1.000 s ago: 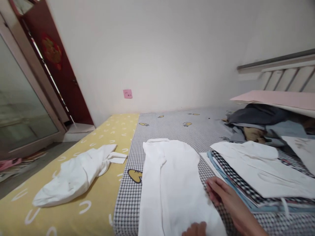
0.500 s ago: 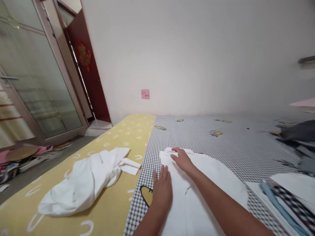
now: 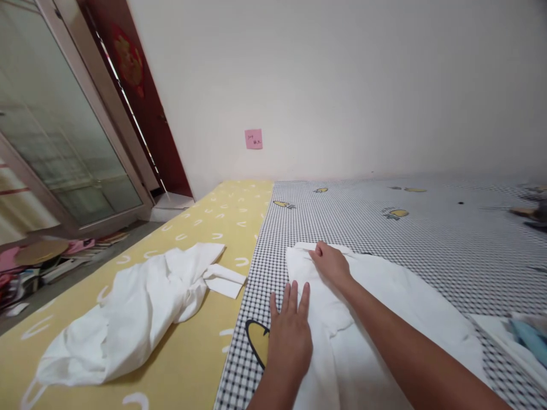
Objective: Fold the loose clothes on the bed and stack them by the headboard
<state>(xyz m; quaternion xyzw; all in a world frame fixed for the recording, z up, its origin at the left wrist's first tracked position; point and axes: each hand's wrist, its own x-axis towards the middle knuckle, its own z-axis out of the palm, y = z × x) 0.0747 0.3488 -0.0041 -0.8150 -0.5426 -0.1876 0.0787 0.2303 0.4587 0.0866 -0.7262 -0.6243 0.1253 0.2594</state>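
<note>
A white garment [image 3: 380, 302], perhaps a shirt, is spread on the checked sheet in front of me, with creases near its middle. My right hand [image 3: 331, 263] reaches to its far edge, fingers curled and pinching the fabric there. Flat along the garment's left edge lies my left hand [image 3: 291, 324], its fingers spread and pointing away from me. To the left, a second white garment [image 3: 145, 310] rests crumpled on the yellow sheet, with a flat band of cloth [image 3: 224, 280] sticking out toward the right. Neither hand touches it.
Yellow sheet [image 3: 233, 210] and checked sheet [image 3: 367, 219] meet in a line left of my hands. Folded clothes [image 3: 530, 339] sit at the right edge. Behind stands a white wall with a pink note [image 3: 253, 139]; books [image 3: 64, 267] lie on the floor at left.
My right hand has closed on the far edge of the garment. The left hand's fingers have spread. The view has shifted, leaving less of the folded clothes visible.
</note>
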